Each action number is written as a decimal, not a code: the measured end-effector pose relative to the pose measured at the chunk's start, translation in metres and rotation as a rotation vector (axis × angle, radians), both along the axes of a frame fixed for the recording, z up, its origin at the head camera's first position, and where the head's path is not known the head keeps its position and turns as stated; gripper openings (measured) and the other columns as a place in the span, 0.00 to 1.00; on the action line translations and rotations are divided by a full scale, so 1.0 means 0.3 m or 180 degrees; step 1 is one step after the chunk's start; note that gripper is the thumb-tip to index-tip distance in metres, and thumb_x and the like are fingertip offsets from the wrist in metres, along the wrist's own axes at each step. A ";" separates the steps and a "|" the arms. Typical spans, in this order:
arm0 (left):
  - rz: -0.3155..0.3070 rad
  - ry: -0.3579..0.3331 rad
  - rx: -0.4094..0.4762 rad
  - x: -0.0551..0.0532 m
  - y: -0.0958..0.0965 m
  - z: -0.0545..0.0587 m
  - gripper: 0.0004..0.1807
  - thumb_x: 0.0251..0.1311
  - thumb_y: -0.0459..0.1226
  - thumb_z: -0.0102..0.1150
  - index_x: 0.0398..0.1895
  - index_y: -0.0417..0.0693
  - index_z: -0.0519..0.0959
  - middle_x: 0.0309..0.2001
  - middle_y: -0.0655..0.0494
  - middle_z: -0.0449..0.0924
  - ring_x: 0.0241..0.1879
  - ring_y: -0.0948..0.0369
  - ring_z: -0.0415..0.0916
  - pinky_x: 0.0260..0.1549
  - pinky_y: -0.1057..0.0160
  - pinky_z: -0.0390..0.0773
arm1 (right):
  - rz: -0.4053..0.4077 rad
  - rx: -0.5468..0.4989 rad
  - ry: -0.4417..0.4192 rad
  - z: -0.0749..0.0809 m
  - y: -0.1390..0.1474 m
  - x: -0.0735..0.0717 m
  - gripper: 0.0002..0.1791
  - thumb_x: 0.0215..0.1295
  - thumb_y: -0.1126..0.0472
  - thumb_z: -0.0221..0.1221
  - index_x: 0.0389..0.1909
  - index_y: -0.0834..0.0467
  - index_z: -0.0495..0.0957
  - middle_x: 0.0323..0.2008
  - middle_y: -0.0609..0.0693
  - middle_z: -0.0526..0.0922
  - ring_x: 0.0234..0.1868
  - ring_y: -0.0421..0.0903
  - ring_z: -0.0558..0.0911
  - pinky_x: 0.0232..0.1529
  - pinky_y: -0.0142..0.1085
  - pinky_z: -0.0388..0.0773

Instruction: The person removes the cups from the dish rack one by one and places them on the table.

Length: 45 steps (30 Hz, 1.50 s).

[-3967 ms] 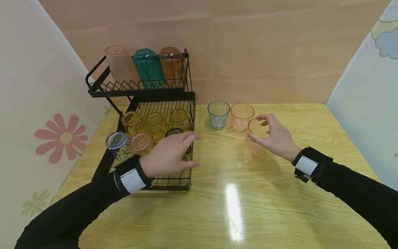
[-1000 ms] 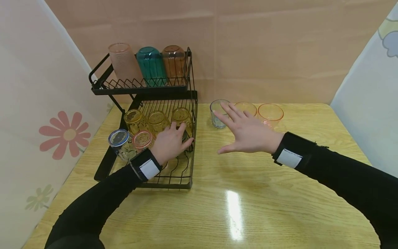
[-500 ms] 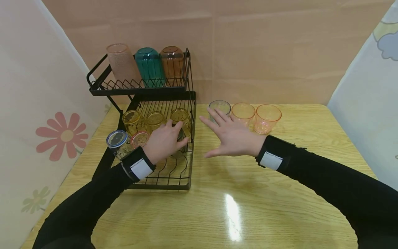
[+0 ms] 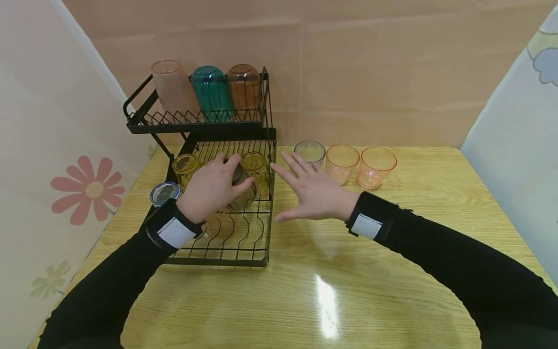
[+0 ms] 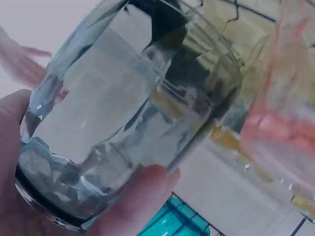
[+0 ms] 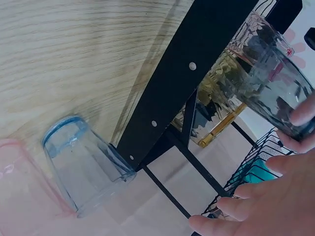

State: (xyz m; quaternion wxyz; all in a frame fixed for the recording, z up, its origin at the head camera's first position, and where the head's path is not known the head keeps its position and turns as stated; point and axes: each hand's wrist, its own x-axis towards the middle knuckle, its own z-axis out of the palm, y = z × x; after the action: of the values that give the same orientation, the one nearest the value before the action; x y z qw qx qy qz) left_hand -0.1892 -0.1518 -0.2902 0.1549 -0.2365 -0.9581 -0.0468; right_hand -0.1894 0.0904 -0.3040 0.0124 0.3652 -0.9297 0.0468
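From where I stand, the left hand (image 4: 211,188) has its grip closed round a smoky glass (image 4: 244,195), base up, over the lower tier of the black rack (image 4: 218,262), near its right edge; whether the glass touches the wires I can't tell. The right hand (image 4: 318,191), fingers spread wide and holding nothing, is just beyond that edge. Behind it a blue-rimmed glass (image 4: 310,151) and two orange-rimmed glasses (image 4: 343,164) line the back edge of the tabletop (image 4: 383,271).

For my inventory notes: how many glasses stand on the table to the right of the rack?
3, in a row: the blue-rimmed glass nearest the rack, partly behind the right hand; the middle orange-rimmed glass; the rightmost orange-rimmed glass.
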 end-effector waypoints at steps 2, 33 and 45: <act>0.0013 -0.0026 0.0099 -0.003 -0.008 0.012 0.32 0.57 0.56 0.51 0.53 0.40 0.67 0.34 0.41 0.70 0.17 0.56 0.67 0.13 0.61 0.68 | -0.0026 -0.0088 -0.0041 -0.006 -0.006 0.000 0.59 0.42 0.17 0.38 0.70 0.44 0.30 0.70 0.53 0.28 0.69 0.53 0.35 0.58 0.60 0.48; -0.0486 -0.0953 0.4174 0.102 0.043 -0.108 0.23 0.64 0.40 0.47 0.56 0.43 0.53 0.50 0.49 0.60 0.46 0.55 0.64 0.40 0.62 0.68 | -0.0883 -0.4372 -0.2518 -0.068 -0.240 0.067 0.63 0.36 0.16 0.45 0.69 0.53 0.44 0.66 0.55 0.53 0.63 0.51 0.59 0.52 0.49 0.65; -0.0701 -0.1110 0.4371 0.112 0.147 -0.147 0.25 0.62 0.33 0.49 0.57 0.40 0.50 0.51 0.45 0.59 0.49 0.54 0.65 0.43 0.58 0.71 | -0.1674 -0.5199 -0.2568 -0.048 -0.227 0.075 0.32 0.59 0.31 0.44 0.51 0.52 0.70 0.45 0.54 0.74 0.44 0.49 0.75 0.39 0.46 0.74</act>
State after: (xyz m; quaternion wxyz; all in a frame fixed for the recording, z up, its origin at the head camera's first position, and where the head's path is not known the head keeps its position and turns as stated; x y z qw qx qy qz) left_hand -0.1556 -0.1076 -0.3343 0.1078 -0.1700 -0.6936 -0.6916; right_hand -0.1669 0.0224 -0.3184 -0.0481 -0.0213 -0.5961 0.8012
